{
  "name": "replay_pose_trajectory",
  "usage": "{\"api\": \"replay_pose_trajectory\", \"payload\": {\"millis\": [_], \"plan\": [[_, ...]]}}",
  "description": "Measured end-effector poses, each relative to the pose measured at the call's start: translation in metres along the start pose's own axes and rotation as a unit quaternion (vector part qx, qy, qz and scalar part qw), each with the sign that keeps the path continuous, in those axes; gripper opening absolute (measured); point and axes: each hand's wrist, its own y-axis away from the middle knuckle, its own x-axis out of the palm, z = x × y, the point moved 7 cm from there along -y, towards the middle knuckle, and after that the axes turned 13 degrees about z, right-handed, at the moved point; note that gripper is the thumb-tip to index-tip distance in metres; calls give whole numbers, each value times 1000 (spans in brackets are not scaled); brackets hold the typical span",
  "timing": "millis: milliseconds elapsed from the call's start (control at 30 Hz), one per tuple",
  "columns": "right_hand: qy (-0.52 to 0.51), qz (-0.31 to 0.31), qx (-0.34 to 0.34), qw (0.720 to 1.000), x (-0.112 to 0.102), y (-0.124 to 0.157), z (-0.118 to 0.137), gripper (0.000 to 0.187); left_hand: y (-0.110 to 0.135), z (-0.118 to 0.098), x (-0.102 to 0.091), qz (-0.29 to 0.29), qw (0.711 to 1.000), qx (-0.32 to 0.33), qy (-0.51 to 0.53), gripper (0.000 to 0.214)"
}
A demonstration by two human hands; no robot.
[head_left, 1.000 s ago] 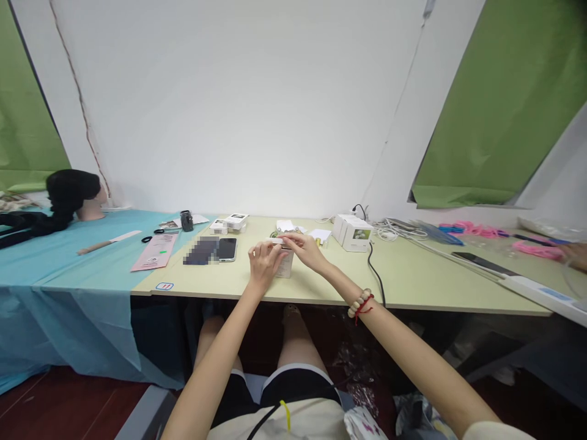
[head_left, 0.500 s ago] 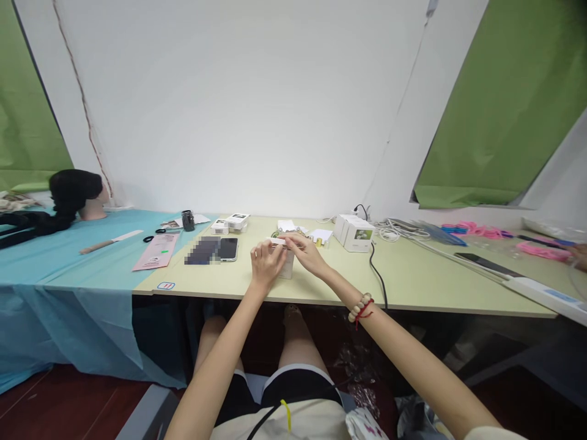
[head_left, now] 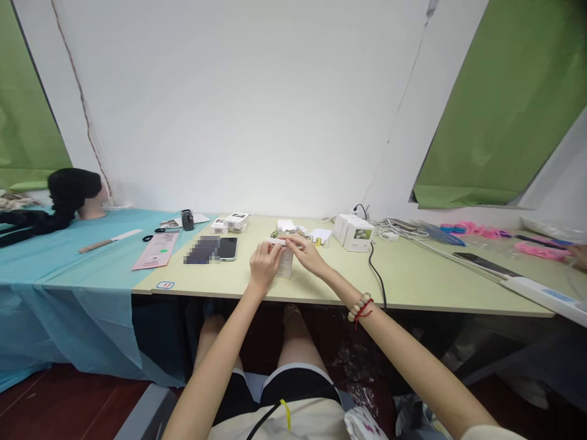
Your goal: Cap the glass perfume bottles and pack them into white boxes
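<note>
A small white box (head_left: 285, 267) with fine print on its side stands upright near the front of the table, between my two hands. My left hand (head_left: 265, 264) is closed around its left side, fingers curled up to the white top edge. From the right, my right hand (head_left: 306, 253) reaches over the top, its thumb and fingers pinched at the upper edge. The fingers partly hide the top. Just behind my hands lie a small heap of metallic and greenish pieces and white paper cards (head_left: 320, 234).
White boxes (head_left: 354, 233) stand back right beside a black cable (head_left: 378, 272); smaller boxes (head_left: 237, 221) lie back left. Left are a phone (head_left: 228, 248), pink card (head_left: 158, 250), jar (head_left: 187, 220), knife-like tool (head_left: 110, 241) and wigged mannequin head (head_left: 76, 192). A power strip (head_left: 545, 293) lies right.
The fingers of my left hand have shifted slightly along the box's top edge, closer to my right fingertips. The box stays in about the same place.
</note>
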Motion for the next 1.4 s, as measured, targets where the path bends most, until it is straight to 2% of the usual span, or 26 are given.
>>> {"api": "replay_pose_trajectory", "payload": {"millis": [300,433,533,600,700,800,900,1000,1100,1233,1400], "plan": [[4,14,-12,1000,7,5,-3,31,1,4,1,-12,999,-22,42,24],[14,3,0,1000,13,11,-7,31,2,12,4,7,996,-70,52,27],[59,-11,-2,998,19,18,-7,32,2,18,7,25,991,-109,79,26],[111,-23,-8,993,24,24,-7,40,1,20,9,44,986,-120,103,27],[143,-65,-12,988,29,32,-11,66,1,19,12,87,979,-115,147,28],[128,-102,-1,986,29,40,-17,75,1,20,14,111,969,-117,188,32],[156,-82,26,984,25,46,-21,66,3,23,14,102,963,-128,212,33],[195,-77,82,974,8,57,-26,61,4,25,16,88,962,-136,220,29],[253,-103,155,949,-18,74,-36,60,5,26,18,90,961,-141,222,26],[338,-146,243,898,-54,97,-53,60,5,26,19,92,960,-139,223,24],[409,-198,386,803,-94,113,-88,58,5,26,18,81,963,-127,223,22]]}}
